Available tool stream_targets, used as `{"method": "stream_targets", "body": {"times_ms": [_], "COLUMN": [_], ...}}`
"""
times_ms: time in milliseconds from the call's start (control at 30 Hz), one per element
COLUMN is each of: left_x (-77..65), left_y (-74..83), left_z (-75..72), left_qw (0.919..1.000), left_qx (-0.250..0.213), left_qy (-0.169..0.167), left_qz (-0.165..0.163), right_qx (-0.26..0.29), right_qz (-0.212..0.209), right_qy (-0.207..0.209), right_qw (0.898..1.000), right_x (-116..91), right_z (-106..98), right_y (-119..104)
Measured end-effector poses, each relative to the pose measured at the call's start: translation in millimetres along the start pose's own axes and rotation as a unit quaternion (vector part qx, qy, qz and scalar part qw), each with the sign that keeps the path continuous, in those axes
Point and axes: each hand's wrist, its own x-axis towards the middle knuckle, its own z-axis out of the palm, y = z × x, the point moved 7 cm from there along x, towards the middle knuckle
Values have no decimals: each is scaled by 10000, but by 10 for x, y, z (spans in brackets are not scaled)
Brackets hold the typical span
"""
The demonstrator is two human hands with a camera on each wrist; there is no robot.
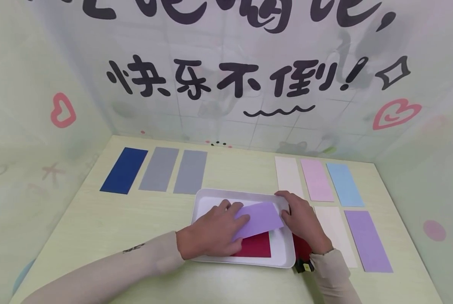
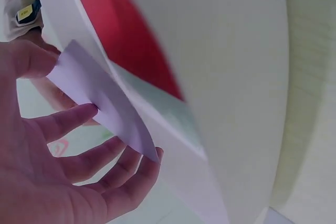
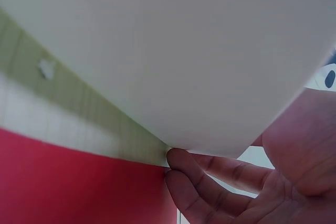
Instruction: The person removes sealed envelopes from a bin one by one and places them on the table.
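My left hand (image 1: pixel 218 230) holds a purple card (image 1: pixel 259 220), tilted over a white tray (image 1: pixel 245 263). In the left wrist view, its thumb is at one edge of the card and its fingertips at the opposite edge. A red card (image 1: pixel 253 247) lies inside the tray, with a pale green card (image 2: pixel 163 108) beside it, partly hidden. At the tray's right side, my right hand (image 1: pixel 304 217) grips the rim near the far corner. The right wrist view shows its fingertips (image 3: pixel 181 163) low against the tray's outer wall.
Dark blue (image 1: pixel 124 171) and two grey cards (image 1: pixel 159 169) lie back left. On the right are white (image 1: pixel 288 175), pink (image 1: pixel 317 180), light blue (image 1: pixel 345 184) and purple cards (image 1: pixel 368 240). Another red card (image 1: pixel 301 247) is partly under my right wrist. Printed curtains surround the table (image 1: pixel 135 215).
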Motion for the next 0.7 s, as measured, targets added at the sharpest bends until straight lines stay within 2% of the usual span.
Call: {"method": "stream_targets", "body": {"times_ms": [233,433,500,700], "left_x": [-109,-307,-391,-677], "left_y": [-143,-301,-363,-575], "left_z": [-187,-343,-369,-366], "left_qw": [9986,9943,9929,9850], "left_qx": [-322,-519,-548,-693], "left_qy": [289,686,678,363], "left_qz": [-291,-628,-810,-1540], "right_qx": [12,20,18,-8], "right_qz": [-9,35,61,87], "right_qy": [-1,-28,-50,-80], "right_qw": [10000,10000,10000,9999], "right_x": [0,6,7,10], "right_z": [1,0,4,10], "right_y": [-2,-8,-3,5]}}
